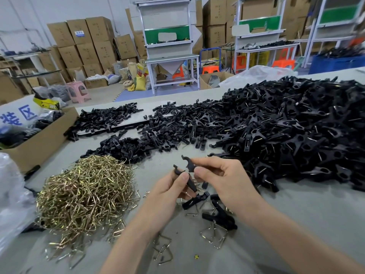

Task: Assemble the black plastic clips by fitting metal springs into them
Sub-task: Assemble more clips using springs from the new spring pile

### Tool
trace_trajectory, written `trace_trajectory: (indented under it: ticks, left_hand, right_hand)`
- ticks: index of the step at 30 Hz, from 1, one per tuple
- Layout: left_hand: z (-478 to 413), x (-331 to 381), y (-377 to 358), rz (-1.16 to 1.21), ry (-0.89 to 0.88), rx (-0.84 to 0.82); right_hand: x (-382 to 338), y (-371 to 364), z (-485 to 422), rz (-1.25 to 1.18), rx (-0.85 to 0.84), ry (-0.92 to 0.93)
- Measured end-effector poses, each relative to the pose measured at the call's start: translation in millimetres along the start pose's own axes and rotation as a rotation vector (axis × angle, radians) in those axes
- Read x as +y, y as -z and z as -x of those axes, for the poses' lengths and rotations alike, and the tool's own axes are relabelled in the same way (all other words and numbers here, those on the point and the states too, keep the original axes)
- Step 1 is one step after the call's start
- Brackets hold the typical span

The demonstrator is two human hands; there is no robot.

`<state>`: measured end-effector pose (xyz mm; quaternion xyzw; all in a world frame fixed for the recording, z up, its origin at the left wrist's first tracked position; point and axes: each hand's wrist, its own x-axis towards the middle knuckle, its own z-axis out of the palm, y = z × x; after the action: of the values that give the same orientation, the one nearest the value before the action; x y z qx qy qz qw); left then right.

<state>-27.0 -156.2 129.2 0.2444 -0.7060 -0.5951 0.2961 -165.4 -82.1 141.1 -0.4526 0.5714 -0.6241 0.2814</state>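
Left hand [167, 191] pinches one black plastic clip half [191, 182]; right hand [223, 180] pinches a second clip half [189, 166]; brassy wire spring heap [85, 192] at nine o'clock.

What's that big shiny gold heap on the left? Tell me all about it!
It is a heap of metal springs: thin brass-coloured wire bent into angular loops, tangled in a loose mound. It lies on the grey table, left of the left hand, which does not touch it. Stray springs lie round its edge; black clip parts border its far side.
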Motion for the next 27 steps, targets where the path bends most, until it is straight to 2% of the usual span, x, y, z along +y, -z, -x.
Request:
trace_trajectory:
  ticks: [11,16,22,27]
  left_hand:
    - [-1.7,-2.2,-0.5,0.001,-0.021,0.013]
    - [-1.4,0.4,0.0,0.03,-0.02,0.02]
    - [0.0,1.3,-1.5,-0.058,-0.043,-0.005]
    - [-1.5,0.2,-0.9,-0.051,-0.027,0.015]
  right_hand:
    - [-6.5,2.7,-0.2,0.023,-0.072,0.026]
    - [-7.7,3.4,-0.2,-0.019,-0.068,-0.006]
    - [-4.9,1.4,-0.5,-0.047,-0.014,-0.005]
    - [-4.0,1.6,0.0,-0.078,-0.051,-0.017]
